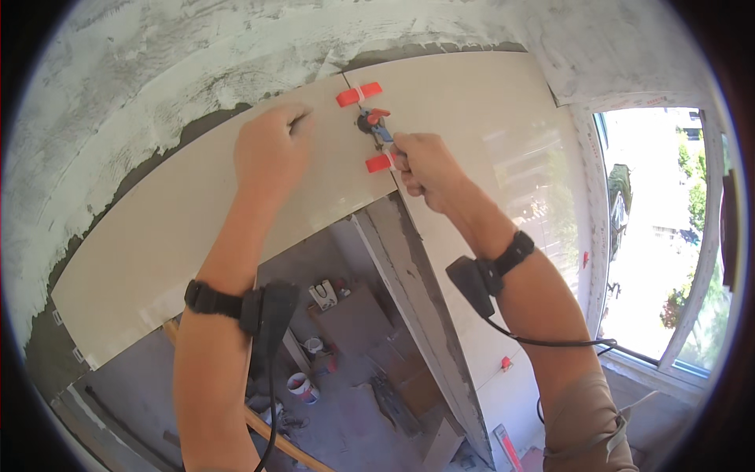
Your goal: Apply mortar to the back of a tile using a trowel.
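Observation:
Two large glossy beige tiles, a left tile (197, 189) and a right tile (472, 110), meet at a narrow seam above a doorway. Two red wedges, the upper (359, 94) and the lower (379, 163), straddle that seam with white clips through them. Between them sits a small blue, black and red tool (376, 124). My right hand (427, 167) is closed round its lower end, fingers curled beside the lower wedge. My left hand (271, 149) makes a fist in front of the left tile; nothing shows in it. Whether it touches the tile I cannot tell.
Rough grey plaster (197, 63) surrounds the tiles. Below, the doorway opens onto a floor with a white bucket (302, 388), boards and cardboard (354, 318). A bright window (657, 236) stands at right. A wooden pole (287, 444) slants at lower left.

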A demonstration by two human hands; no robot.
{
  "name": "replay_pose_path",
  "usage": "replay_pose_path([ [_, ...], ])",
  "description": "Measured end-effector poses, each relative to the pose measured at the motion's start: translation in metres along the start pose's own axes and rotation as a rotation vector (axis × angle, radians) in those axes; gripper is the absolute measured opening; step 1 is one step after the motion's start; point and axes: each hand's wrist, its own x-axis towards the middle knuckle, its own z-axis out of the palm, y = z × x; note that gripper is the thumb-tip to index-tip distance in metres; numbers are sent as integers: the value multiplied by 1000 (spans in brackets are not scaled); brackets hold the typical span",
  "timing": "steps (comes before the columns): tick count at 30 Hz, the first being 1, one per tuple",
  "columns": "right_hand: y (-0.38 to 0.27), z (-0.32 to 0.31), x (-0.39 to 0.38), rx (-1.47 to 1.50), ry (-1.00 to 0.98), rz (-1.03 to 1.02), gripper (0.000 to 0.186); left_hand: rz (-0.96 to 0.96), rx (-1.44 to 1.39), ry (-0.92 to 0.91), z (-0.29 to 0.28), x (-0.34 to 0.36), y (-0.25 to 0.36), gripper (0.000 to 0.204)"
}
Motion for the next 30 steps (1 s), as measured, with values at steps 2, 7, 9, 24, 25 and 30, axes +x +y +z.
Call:
replay_pose_path([
  [2,11,5,6,-6,70,-52,21,-40,-4,-56,-3,-14,-1,26],
  [7,36,-3,28,-275,377,-428,20,15,39,-157,-15,-46,7,26],
  [9,39,-23,32,-3,530,-398,23,-10,155,-227,-17,-47,9,29],
  [24,141,-70,-95,-720,306,-842,21,-64,570,-520,21,39,35,61],
  [25,149,-72,-97,-844,241,-978,25,-57,576,-518,25,44,35,61],
  [30,181,-85,-94,-977,26,-1025,41,-95,551,-589,39,73,46,65],
])
